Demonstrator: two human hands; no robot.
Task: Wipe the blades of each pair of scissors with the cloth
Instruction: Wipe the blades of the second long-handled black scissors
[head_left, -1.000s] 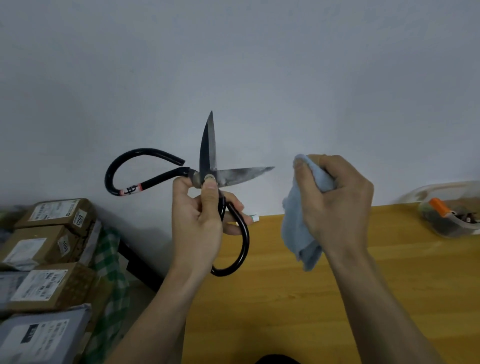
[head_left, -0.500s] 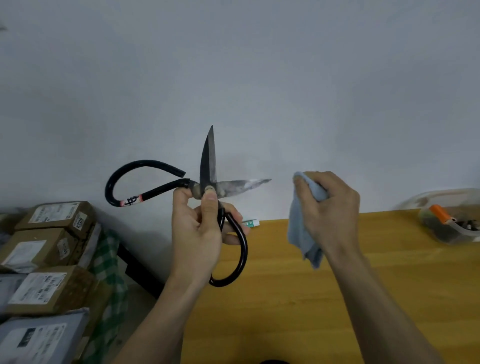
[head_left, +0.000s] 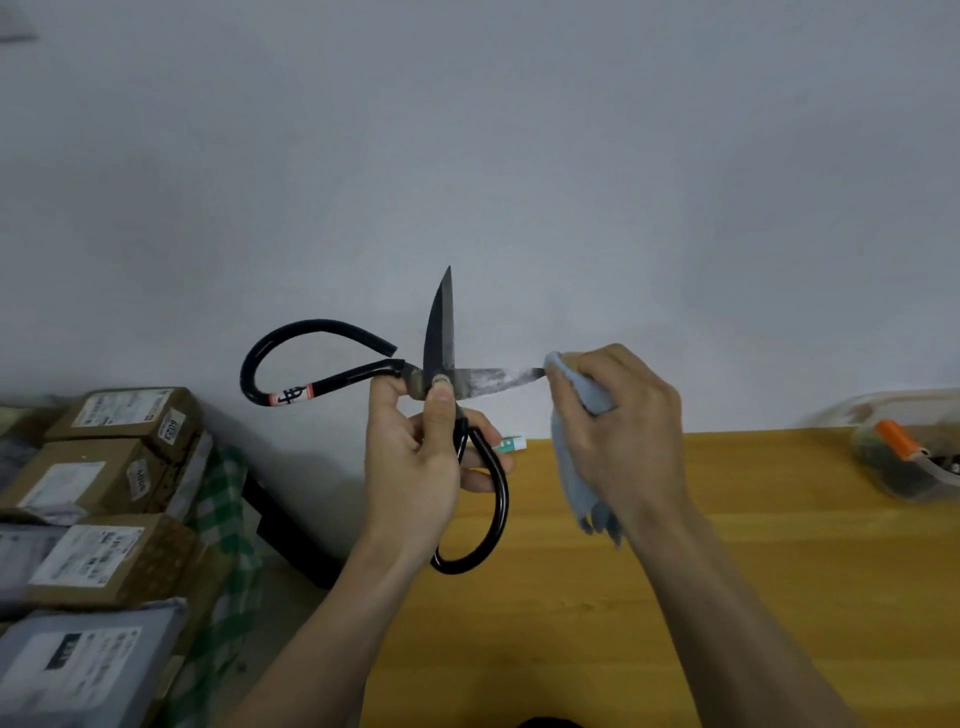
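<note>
Stacked cardboard boxes sit at 9 o'clock off the bench edge, and the left hand grips the black-handled scissors at the pivot, held above the bench with blades spread, one pointing to 12 o'clock, the other to 3 o'clock. The right hand clutches the blue-grey cloth, its fold touching the tip of the 3 o'clock blade; a clear container rests at far 3 o'clock
</note>
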